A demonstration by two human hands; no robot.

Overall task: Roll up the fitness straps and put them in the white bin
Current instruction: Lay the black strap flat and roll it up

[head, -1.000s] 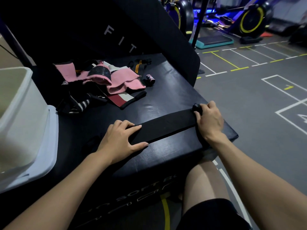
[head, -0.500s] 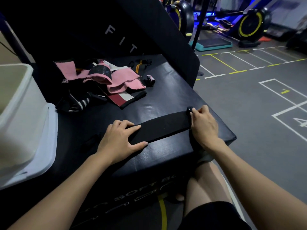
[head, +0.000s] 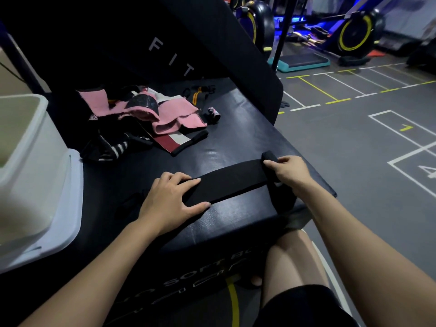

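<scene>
A black fitness strap (head: pixel 231 181) lies flat across the front of the black soft box (head: pixel 236 142). My left hand (head: pixel 169 199) presses its left end down with flat fingers. My right hand (head: pixel 289 172) grips the rolled-up right end of the strap, fingers curled over the roll. A pile of other straps (head: pixel 146 119), pink, black, striped and red-white, lies at the back left of the box. The white bin (head: pixel 26 166) stands at the left edge on a pale lid.
A small rolled strap (head: pixel 213 113) and a black strap with orange stripes (head: pixel 199 93) lie behind the pile. A black padded panel (head: pixel 212 43) leans at the back. Grey gym floor with painted lines and exercise machines (head: pixel 354 34) lie to the right. My bare knee (head: pixel 290 260) is below the box.
My right hand has rolled the strap's right end leftward, so the flat part is shorter. My left hand has stayed in place.
</scene>
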